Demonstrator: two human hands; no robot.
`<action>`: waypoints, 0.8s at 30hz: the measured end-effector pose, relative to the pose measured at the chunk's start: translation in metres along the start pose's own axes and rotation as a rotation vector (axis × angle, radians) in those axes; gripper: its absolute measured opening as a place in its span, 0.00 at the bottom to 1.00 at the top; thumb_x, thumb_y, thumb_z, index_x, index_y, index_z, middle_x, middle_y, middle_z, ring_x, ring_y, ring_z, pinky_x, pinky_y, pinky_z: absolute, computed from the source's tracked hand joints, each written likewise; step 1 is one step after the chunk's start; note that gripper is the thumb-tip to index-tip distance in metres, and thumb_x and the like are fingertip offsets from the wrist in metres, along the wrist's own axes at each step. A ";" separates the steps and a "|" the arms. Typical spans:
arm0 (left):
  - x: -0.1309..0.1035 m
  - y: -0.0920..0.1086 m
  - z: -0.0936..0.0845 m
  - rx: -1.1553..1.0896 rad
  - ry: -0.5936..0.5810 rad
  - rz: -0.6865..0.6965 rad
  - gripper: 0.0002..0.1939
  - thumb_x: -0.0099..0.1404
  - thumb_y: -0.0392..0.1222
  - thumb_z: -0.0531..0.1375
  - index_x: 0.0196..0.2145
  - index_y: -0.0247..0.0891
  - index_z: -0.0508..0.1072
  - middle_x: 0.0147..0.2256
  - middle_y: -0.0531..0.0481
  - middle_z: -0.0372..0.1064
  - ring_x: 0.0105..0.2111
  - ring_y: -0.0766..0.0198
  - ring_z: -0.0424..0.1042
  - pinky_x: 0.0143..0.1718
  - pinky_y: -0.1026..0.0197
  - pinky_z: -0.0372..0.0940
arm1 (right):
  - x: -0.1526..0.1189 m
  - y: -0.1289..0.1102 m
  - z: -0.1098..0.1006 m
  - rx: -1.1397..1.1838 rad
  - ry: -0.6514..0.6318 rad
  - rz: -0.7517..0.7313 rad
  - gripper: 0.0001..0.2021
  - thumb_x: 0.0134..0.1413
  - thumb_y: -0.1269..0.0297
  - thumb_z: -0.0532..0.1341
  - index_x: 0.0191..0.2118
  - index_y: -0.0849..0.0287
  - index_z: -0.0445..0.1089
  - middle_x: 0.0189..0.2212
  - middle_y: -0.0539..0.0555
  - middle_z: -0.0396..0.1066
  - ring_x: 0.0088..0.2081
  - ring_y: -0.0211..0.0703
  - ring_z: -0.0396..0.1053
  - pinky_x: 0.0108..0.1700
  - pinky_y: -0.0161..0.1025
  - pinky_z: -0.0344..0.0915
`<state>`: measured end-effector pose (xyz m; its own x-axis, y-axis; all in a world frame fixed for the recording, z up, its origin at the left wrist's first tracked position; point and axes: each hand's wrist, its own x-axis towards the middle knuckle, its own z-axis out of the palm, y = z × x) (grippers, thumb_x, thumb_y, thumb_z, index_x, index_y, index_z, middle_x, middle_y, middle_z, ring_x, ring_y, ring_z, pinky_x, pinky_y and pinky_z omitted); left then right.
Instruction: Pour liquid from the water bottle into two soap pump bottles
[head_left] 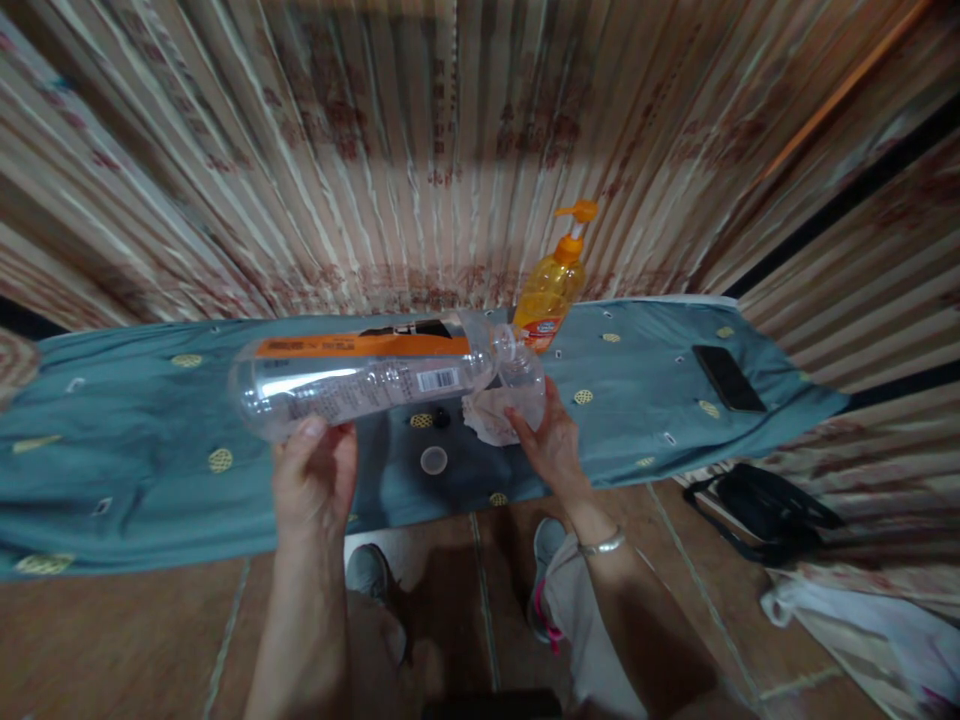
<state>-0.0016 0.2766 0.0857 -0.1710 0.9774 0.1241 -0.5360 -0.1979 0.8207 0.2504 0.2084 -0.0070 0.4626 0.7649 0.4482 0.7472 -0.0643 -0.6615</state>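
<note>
My left hand [315, 460] is closed on the lower part of a big clear plastic bottle [375, 375] with an orange and white label. The bottle is held nearly level, its neck pointing right, and no liquid can be made out in it. In my right hand [555, 440] is a small clear plastic cup [526, 385], gripped from its right side. The bottle's mouth is at the cup's opening; whether they touch I cannot tell. Under the cup lies a crumpled whitish cloth or tissue [491, 425]. Nearby are a round translucent lid [433, 460] and a small black cap [441, 418].
An orange pump bottle [551, 290] stands behind the cup, near the curtain [420, 150]. A black phone [727, 378] lies at the right of the teal patterned tablecloth [180, 420]. On the tiled floor at right are a black bag [772, 505] and a white bag [877, 630].
</note>
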 end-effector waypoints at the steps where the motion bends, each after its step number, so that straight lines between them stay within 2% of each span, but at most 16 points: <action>1: 0.000 -0.001 -0.001 -0.010 0.004 -0.002 0.12 0.47 0.44 0.73 0.25 0.45 0.73 0.31 0.55 0.77 0.48 0.56 0.76 0.48 0.56 0.72 | 0.000 -0.001 0.000 0.002 -0.002 0.003 0.38 0.61 0.43 0.58 0.67 0.67 0.58 0.58 0.74 0.70 0.57 0.63 0.72 0.58 0.66 0.69; 5: 0.000 0.000 -0.002 -0.019 -0.018 -0.035 0.13 0.46 0.44 0.73 0.25 0.45 0.72 0.31 0.54 0.76 0.50 0.56 0.75 0.51 0.55 0.71 | 0.001 -0.003 -0.002 0.005 -0.027 0.032 0.39 0.60 0.43 0.58 0.66 0.69 0.58 0.57 0.74 0.71 0.56 0.63 0.73 0.58 0.65 0.69; 13: -0.007 0.008 0.014 -0.108 -0.001 -0.040 0.14 0.45 0.42 0.74 0.27 0.43 0.74 0.36 0.51 0.78 0.57 0.52 0.71 0.58 0.52 0.69 | 0.000 0.000 0.001 -0.001 0.001 0.021 0.38 0.60 0.42 0.58 0.66 0.67 0.59 0.58 0.73 0.71 0.58 0.64 0.72 0.58 0.66 0.69; 20: -0.010 0.010 0.017 -0.082 -0.058 -0.094 0.17 0.45 0.48 0.74 0.33 0.45 0.79 0.43 0.49 0.79 0.54 0.49 0.74 0.51 0.48 0.73 | -0.001 0.000 0.002 0.006 0.012 0.015 0.38 0.60 0.43 0.59 0.67 0.65 0.58 0.57 0.72 0.71 0.57 0.63 0.72 0.57 0.66 0.70; 24: -0.011 0.012 0.018 -0.050 -0.063 -0.119 0.18 0.44 0.48 0.74 0.34 0.46 0.78 0.42 0.51 0.80 0.52 0.49 0.75 0.47 0.48 0.75 | -0.001 0.000 0.002 -0.002 0.014 0.027 0.38 0.60 0.42 0.59 0.67 0.65 0.59 0.57 0.72 0.72 0.57 0.63 0.73 0.56 0.66 0.71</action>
<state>0.0085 0.2652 0.1047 -0.0525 0.9966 0.0641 -0.5899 -0.0827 0.8033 0.2491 0.2092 -0.0085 0.4895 0.7539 0.4382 0.7350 -0.0862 -0.6726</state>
